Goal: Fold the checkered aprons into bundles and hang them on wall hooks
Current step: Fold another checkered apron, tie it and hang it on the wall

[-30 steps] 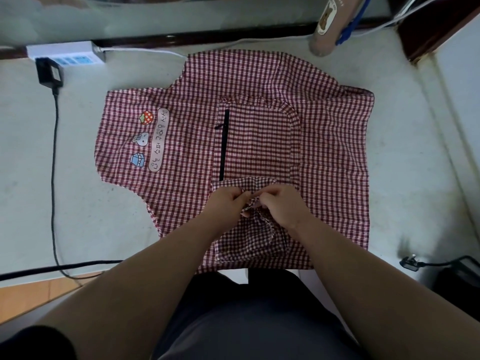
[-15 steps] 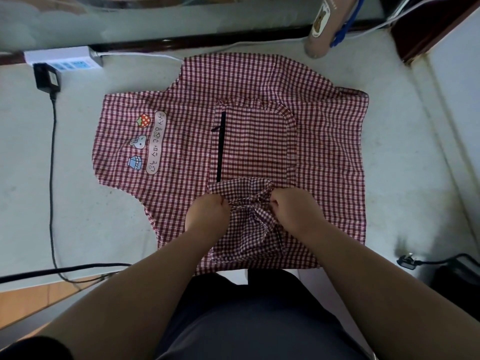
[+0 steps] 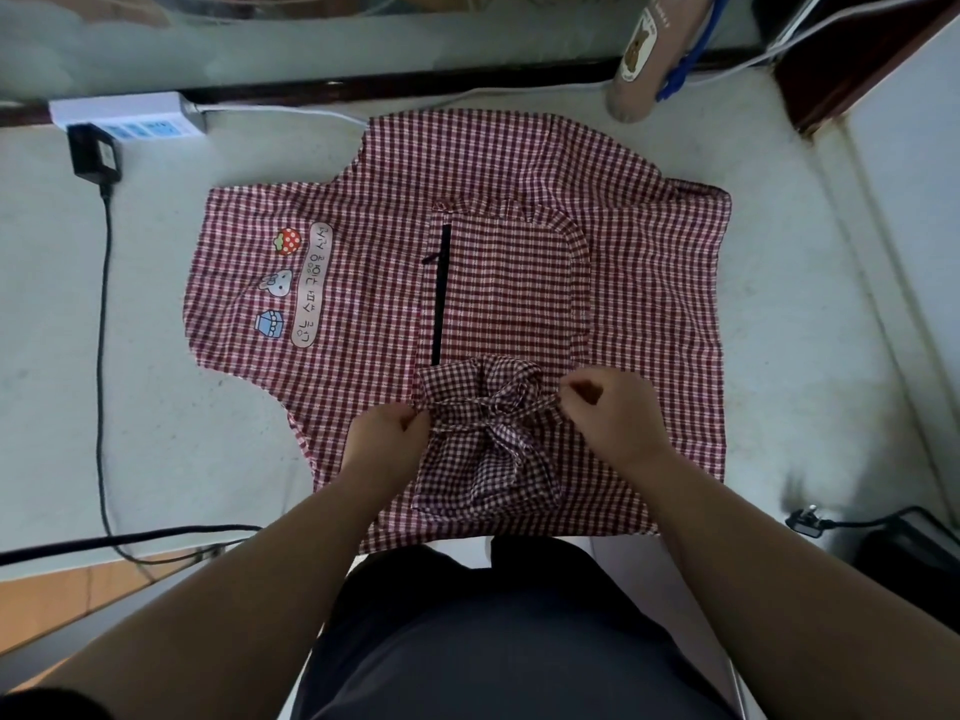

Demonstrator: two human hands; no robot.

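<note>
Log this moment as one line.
phase: knotting | left hand: pinches checkered fabric knot | right hand: pinches same knot | red-and-white checkered fabric apron: spread flat on pale grey tabletop

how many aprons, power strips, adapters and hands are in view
aprons: 2, flat apron and tied bundle
power strip: 1
black adapter: 1
hands: 2, left hand and right hand, both pinching the tied bundle
total: 6

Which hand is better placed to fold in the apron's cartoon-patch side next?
Probably the left hand: it pinches the bundle nearest the patch; the right hand is across it.
</note>
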